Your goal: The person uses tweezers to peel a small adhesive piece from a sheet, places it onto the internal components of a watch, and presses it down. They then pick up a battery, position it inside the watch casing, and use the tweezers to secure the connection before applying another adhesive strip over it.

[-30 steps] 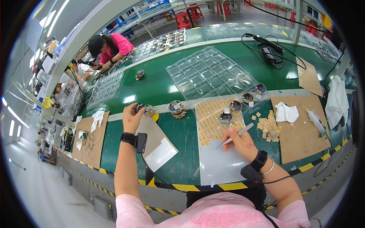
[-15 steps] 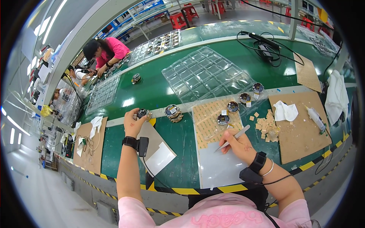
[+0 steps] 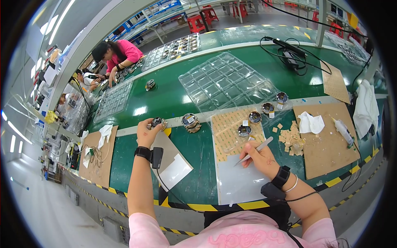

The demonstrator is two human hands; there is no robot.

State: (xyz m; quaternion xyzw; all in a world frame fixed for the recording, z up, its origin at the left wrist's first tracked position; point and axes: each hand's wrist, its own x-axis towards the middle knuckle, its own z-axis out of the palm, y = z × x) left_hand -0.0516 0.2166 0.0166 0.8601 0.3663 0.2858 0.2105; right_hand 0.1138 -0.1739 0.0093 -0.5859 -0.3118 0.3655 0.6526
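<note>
At the left, my left hand [image 3: 145,133] has its fingers closed round a small round electronic module [image 3: 157,122] with a dark top, at the bench's rear rail. My right hand [image 3: 258,158] grips a pair of metal tweezers [image 3: 263,144], their tips pointing down left over a white sheet [image 3: 237,182]. Beyond that hand, a round module [image 3: 244,130] rests on a clear plastic tray over a tan sticker sheet [image 3: 219,120]. More modules [image 3: 255,117] line up diagonally toward the back right. A stack of modules [image 3: 190,123] stands between my hands.
A large clear blister tray [image 3: 227,82] lies on the green bench behind. To the right are loose tan squares [image 3: 291,138], a brown board [image 3: 326,153] with a white cloth [image 3: 311,122], and a syringe [image 3: 344,131]. A co-worker in pink [image 3: 128,51] works at the far left.
The whole view has shifted very slightly. Both hands keep nearly the same place and grip, and the co-worker's arm has moved a little.
</note>
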